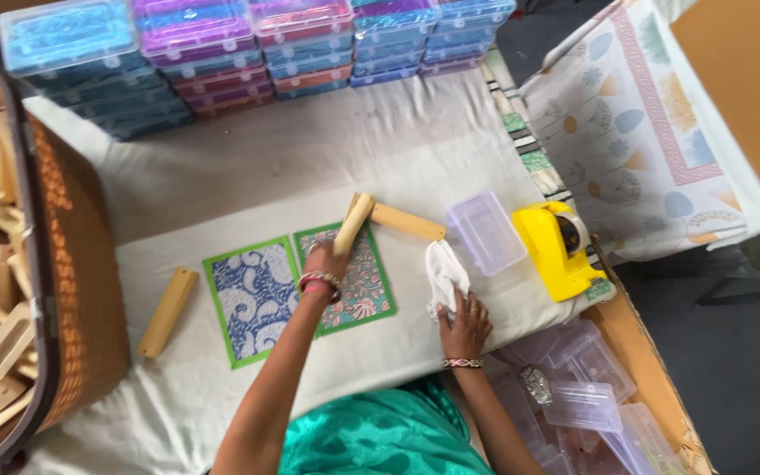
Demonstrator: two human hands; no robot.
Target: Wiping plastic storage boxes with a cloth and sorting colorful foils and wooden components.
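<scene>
**Wooden blocks and printed cards on a cloth-covered table**

A loose wooden block lies left of two patterned cards. The left hand grips another wooden piece upright-tilted over them; the right hand pinches a white cloth beside a clear box.

Stacked coloured plastic boxes along the far edge, brown basket of wooden pieces on the left, yellow tape dispenser, clear lidded box, blue patterned card

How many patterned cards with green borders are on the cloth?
2: a blue-and-white patterned card lying left, and a teal-and-red patterned card right beside it, partly covered by the left hand. None seem hidden.
</scene>
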